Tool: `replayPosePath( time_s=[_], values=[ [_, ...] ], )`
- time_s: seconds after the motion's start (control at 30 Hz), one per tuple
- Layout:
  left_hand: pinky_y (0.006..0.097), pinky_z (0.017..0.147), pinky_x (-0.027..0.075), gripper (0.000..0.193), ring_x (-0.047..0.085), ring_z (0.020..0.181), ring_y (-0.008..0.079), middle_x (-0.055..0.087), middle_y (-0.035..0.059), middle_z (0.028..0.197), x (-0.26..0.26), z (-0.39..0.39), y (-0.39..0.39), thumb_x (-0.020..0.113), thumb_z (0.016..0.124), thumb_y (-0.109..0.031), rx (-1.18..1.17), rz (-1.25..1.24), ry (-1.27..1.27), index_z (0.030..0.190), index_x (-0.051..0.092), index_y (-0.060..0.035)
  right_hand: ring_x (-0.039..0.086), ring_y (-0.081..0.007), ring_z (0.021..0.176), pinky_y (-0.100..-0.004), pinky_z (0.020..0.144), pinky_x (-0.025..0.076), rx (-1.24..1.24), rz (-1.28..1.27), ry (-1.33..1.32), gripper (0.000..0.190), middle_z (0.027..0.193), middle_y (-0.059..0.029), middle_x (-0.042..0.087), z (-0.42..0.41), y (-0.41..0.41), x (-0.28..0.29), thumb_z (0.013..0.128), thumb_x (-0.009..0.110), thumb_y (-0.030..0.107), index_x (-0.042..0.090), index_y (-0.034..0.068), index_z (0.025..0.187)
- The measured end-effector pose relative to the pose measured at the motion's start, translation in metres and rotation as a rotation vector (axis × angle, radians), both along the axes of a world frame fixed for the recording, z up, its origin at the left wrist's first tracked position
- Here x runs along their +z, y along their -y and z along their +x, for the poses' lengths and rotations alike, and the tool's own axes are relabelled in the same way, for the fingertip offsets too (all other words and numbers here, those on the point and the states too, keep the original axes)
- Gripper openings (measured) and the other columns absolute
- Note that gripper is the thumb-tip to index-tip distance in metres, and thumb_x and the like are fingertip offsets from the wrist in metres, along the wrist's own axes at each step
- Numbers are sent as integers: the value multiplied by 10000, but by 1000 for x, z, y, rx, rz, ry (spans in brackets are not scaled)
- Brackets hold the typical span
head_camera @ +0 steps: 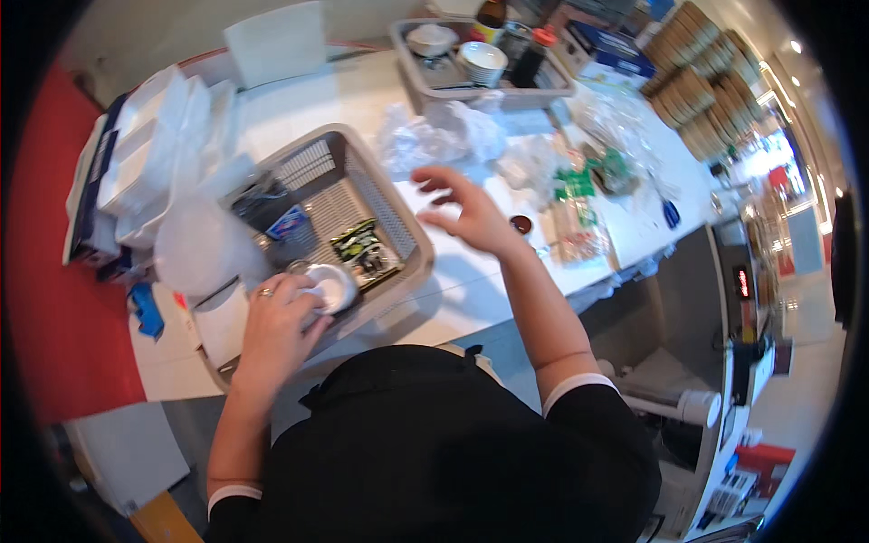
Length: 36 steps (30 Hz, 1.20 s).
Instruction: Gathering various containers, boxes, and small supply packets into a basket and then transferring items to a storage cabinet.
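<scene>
My left hand (288, 312) is at the near side of a grey plastic basket (421, 265), its fingers against a small round white container (333, 288); whether they grip it is unclear. In the basket, beside the container, lie green and black printed packets (360, 244) and a clear bag with a blue label (288, 224). My right hand (468, 210) hovers over the white table just right of the basket, fingers spread, holding nothing. Near its wrist stands a small cup of dark red-brown content (521, 225). A pale translucent plastic item (204, 248) rests at the basket's left side.
White foam trays (146, 149) are stacked at the left. Behind, a second basket (421, 81) holds white bowls (482, 61) and bottles. Crumpled plastic bags (441, 136) and green-marked packages (576, 197) lie across the table (468, 292); blue-handled scissors (670, 213) lie near its right edge.
</scene>
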<state>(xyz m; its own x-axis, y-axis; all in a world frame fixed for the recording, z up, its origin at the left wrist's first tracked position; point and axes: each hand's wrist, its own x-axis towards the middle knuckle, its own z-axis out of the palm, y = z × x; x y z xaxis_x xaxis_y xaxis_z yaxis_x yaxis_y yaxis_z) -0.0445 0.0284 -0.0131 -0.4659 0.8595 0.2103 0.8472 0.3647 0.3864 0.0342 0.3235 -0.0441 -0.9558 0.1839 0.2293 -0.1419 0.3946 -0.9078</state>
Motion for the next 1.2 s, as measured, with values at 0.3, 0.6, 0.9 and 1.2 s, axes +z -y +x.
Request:
replayPosePath(
  time_s=[0.3,0.6,0.9,1.2],
  values=[
    [379,796,407,167,531,948,258,582,54,937,0,-5,-3,736,634,-107,12,-26,69,757,631,-65,465,-336,1143,-397,965,369,-760,528,253,700,1211,-200,504,125,-193,-45,687,751,278,447,34,1269],
    [386,767,407,185,535,943,280,587,58,956,-1,-3,-5,738,635,-124,0,-19,63,777,632,-71,477,-403,1124,-412,944,414,-888,550,789,1173,1271,-292,405,134,-204,-83,541,798,397,88,116,1431],
    [377,808,408,177,529,941,275,585,64,960,3,-2,-5,735,637,-114,0,-11,92,764,623,-60,586,-385,954,-413,845,453,-1258,405,555,893,1026,-237,606,162,-200,-59,564,681,230,298,100,1361],
    [376,758,420,163,535,921,263,578,45,931,2,-8,0,720,663,-142,-17,-1,80,773,619,-80,513,-224,990,-321,842,435,-1125,212,-105,825,1114,-130,520,151,-146,28,613,752,115,332,-2,1313]
  ],
)
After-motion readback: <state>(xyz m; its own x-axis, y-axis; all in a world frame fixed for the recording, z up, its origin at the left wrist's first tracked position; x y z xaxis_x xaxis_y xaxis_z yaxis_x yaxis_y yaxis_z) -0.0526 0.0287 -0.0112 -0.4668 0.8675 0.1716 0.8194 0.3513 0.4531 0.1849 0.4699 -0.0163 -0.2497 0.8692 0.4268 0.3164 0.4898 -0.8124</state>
